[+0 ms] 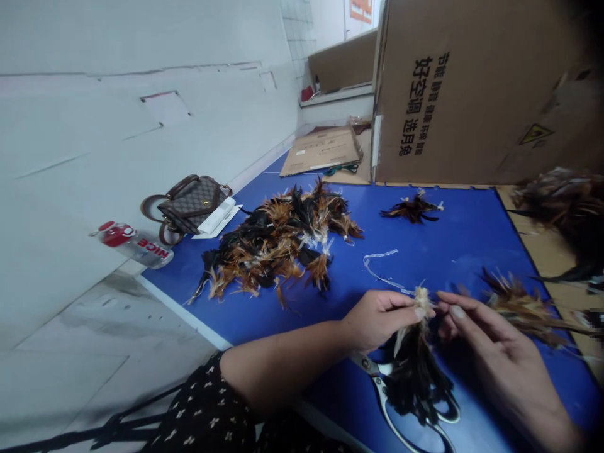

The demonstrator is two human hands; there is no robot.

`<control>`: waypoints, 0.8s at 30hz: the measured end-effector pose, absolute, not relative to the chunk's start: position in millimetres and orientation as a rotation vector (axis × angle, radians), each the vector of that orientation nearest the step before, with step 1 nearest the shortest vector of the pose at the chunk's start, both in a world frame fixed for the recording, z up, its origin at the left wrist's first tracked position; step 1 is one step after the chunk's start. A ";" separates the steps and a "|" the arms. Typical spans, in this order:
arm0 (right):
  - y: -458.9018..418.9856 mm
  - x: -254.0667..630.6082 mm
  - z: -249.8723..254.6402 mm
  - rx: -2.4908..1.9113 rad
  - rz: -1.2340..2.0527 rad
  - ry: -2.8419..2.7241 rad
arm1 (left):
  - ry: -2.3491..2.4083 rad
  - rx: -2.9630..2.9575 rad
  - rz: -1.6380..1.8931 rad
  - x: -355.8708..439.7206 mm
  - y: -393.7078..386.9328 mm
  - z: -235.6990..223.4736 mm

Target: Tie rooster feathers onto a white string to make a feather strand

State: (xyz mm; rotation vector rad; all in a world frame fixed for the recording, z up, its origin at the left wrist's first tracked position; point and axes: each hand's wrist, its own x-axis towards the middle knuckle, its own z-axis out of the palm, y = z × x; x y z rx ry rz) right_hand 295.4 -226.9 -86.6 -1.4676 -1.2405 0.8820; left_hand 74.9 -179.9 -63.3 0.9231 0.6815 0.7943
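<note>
My left hand (pixel 377 321) pinches a bunch of feathers (pixel 419 371) at its pale, bound quill end; the dark plumes hang downward. Close by on the right is my right hand (pixel 491 352), its index finger reaching to the quill end and its other fingertips drawn together. Whether a thin strand lies between those fingertips is too small to tell. A clear plastic strip (pixel 377 267) curves over the blue table toward the bunch. Under the feathers lie scissors (pixel 384 396), partly covered by them.
A big pile of brown and black feather bunches (pixel 274 239) covers the table's (pixel 453 242) left part. One small feather bunch (pixel 415 207) lies farther back. Loose feathers (pixel 519 305) are at right. A handbag (pixel 193 204), a bottle (pixel 136 242) and a large cardboard box (pixel 476 94) stand around.
</note>
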 end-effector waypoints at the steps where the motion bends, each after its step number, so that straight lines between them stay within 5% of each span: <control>1: -227.7 294.6 -84.8 -1.466 0.928 -1.233 | 0.685 0.938 0.775 74.6 -182.2 -63.4; 11: -230.8 274.5 -60.1 -1.326 1.046 -1.404 | 0.665 0.867 0.643 76.0 -188.0 -63.2; 24: -239.1 285.6 -78.9 -1.462 0.756 -1.508 | 0.671 0.836 0.725 81.8 -192.2 -57.0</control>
